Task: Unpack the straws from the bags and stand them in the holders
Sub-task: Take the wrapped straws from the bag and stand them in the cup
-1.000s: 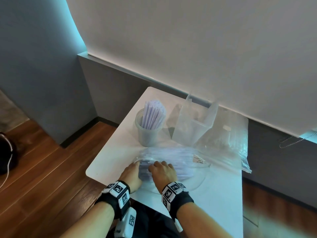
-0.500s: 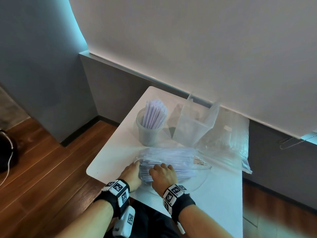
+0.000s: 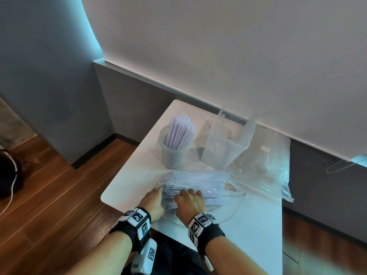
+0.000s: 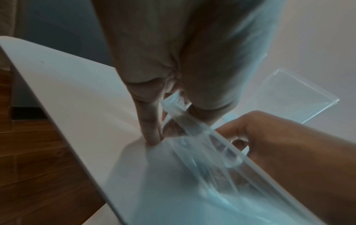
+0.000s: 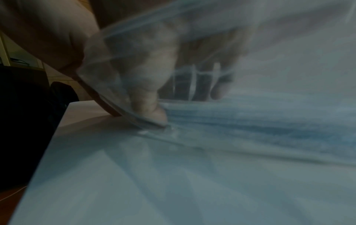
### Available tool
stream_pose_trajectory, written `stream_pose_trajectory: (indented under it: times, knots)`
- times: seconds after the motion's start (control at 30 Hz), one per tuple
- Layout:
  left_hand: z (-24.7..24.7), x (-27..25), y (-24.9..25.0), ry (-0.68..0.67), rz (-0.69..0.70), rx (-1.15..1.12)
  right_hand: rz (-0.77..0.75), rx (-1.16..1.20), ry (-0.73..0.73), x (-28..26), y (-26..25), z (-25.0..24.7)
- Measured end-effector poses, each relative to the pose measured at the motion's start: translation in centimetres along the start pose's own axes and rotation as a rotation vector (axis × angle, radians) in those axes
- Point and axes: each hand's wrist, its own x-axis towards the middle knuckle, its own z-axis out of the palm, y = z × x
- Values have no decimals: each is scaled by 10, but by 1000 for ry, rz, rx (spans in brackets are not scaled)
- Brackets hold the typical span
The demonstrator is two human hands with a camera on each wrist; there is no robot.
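The clear plastic bag of pale wrapped straws [image 3: 200,185] lay at lower centre, its long axis running rightward from both hands. The left hand [image 3: 154,201] pinched its mouth; the right hand [image 3: 189,203] gripped the straw ends.

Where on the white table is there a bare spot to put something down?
Bare spots on the table: the near right part, right of the right hand, and the left strip between the round cup and the left edge. It is crowded in the middle and back: the bag of straws, the clear square holder, another bag.
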Motion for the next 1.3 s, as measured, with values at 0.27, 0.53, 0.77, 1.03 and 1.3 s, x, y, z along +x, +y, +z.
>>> stream_pose_trajectory:
  times: [0.27,0.53,0.77,1.03,1.3]
  knots:
    - [0,1,-1,-16,-12,-12,-41,-10,-3,0,-1,-1]
    - [-1,3,-1,1,6,-15,-42,237,124,-4,17,-11]
    - [-1,8,5,49,21,39,-81,762,359,-16,27,-61]
    - [-7,9,10,73,11,54,207,1072,264,-24,39,-62]
    - [-7,8,8,56,5,74,102,916,231,-11,60,-144]
